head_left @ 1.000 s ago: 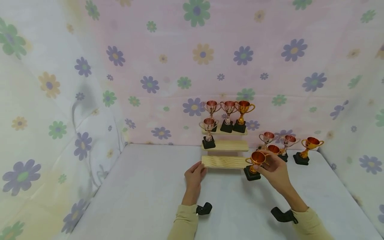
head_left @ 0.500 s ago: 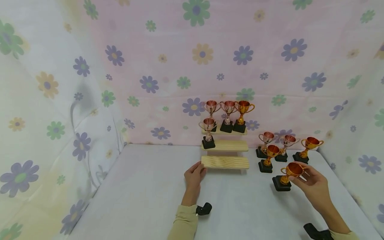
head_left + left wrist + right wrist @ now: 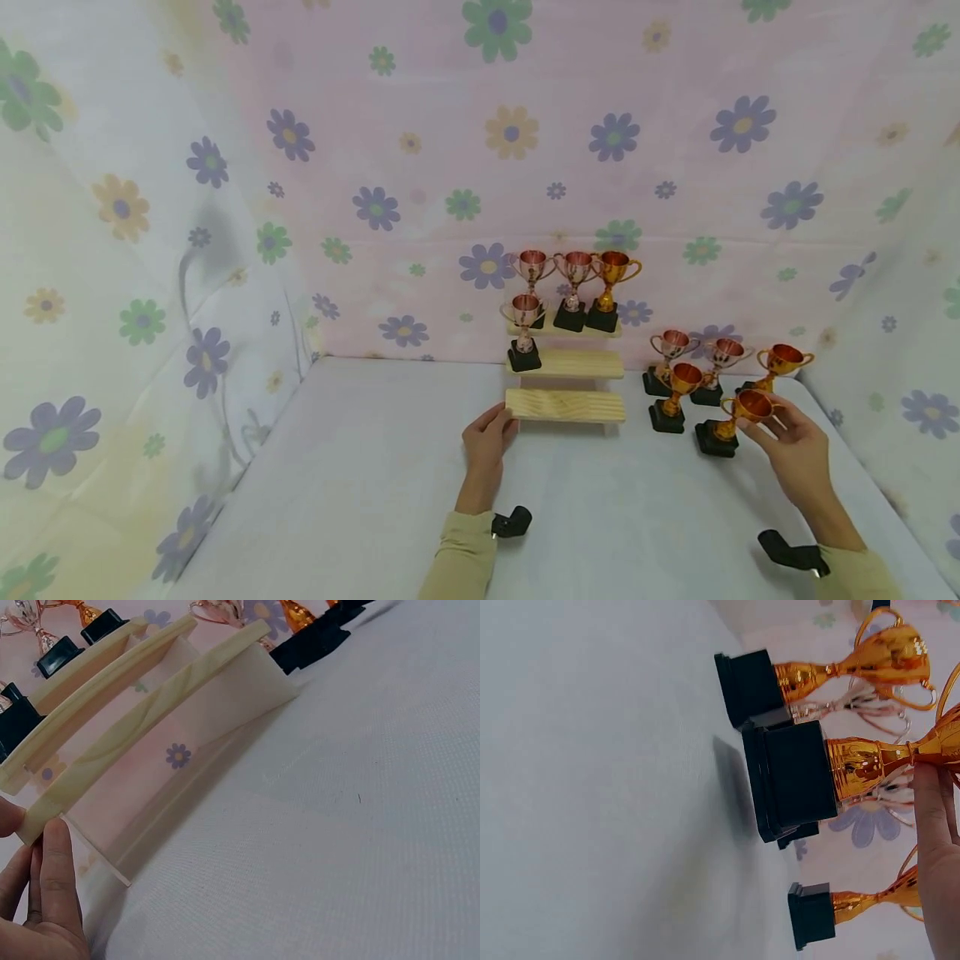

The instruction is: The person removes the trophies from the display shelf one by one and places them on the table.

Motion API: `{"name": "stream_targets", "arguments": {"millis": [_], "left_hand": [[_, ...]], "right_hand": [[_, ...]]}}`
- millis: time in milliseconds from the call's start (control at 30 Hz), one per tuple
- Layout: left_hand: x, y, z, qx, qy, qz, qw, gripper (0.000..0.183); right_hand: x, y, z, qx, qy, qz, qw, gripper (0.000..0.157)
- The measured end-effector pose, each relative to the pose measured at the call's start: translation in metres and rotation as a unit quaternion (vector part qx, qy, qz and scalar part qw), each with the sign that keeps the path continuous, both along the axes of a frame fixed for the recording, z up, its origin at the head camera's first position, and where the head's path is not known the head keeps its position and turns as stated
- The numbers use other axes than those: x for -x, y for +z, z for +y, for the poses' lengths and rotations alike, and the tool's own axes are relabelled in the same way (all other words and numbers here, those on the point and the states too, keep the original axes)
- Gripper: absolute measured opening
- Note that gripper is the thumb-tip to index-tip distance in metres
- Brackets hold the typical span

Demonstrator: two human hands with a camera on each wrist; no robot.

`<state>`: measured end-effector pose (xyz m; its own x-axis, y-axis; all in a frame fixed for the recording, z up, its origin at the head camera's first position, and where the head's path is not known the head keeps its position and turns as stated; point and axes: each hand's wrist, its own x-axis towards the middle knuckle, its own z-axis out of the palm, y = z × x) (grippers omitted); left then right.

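Note:
My left hand point(image 3: 483, 450) pinches the left end of the lowest board of a three-step wooden shelf point(image 3: 566, 406); in the left wrist view, thumb and fingers point(image 3: 58, 870) lie above and below the board. On the right, my right hand point(image 3: 801, 454) holds a gold trophy cup point(image 3: 752, 406) with a black base, fingers at its stem and cup. A shadow lies beside that base point(image 3: 795, 776) in the right wrist view, so it looks slightly off the table. Just left of it stands another gold trophy point(image 3: 684, 382).
Behind my right hand stand two rose-coloured trophies point(image 3: 724, 354) and a further gold trophy point(image 3: 783, 360). The top shelf bears two rose trophies and a gold trophy point(image 3: 613, 268). One rose trophy point(image 3: 525, 312) stands on the middle board's left end. Flowered cloth point(image 3: 420, 150) surrounds the white table point(image 3: 360, 467).
My right hand has carried the gold trophy from the lowest board's right end over to the right, then slightly back toward the standing trophies. The left hand stays on the shelf.

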<state>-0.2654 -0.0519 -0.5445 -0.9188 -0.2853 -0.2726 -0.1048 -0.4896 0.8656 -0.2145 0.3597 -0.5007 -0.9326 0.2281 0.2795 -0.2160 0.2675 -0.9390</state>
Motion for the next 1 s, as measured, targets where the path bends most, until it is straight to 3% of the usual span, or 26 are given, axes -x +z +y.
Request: {"name": "stream_targets", "arguments": {"millis": [100,267,467,667,1000], "left_hand": [[0.001,0.000,0.000,-0.001,0.000,-0.003,1.0000,0.031],[0.000,0.002,-0.001,0.000,-0.004,-0.010,0.9999,0.031],[-0.001,0.001,-0.001,0.000,0.000,-0.011,0.9999,0.031],[0.000,0.000,-0.001,0.008,-0.003,-0.012,0.9999,0.030],[-0.001,-0.002,0.000,0.004,0.001,0.006,1.0000,0.031]], "right_hand": [[0.008,-0.002,0.006,0.010,-0.002,-0.023,1.000,0.047],[0.020,-0.005,0.011,-0.027,-0.009,-0.056,0.998,0.055],[0.029,-0.009,0.010,-0.003,-0.013,-0.052,0.999,0.056],[0.035,-0.010,0.006,-0.048,-0.025,-0.048,0.997,0.063],[0.040,-0.015,0.005,0.059,0.003,-0.029,0.998,0.065]]}}
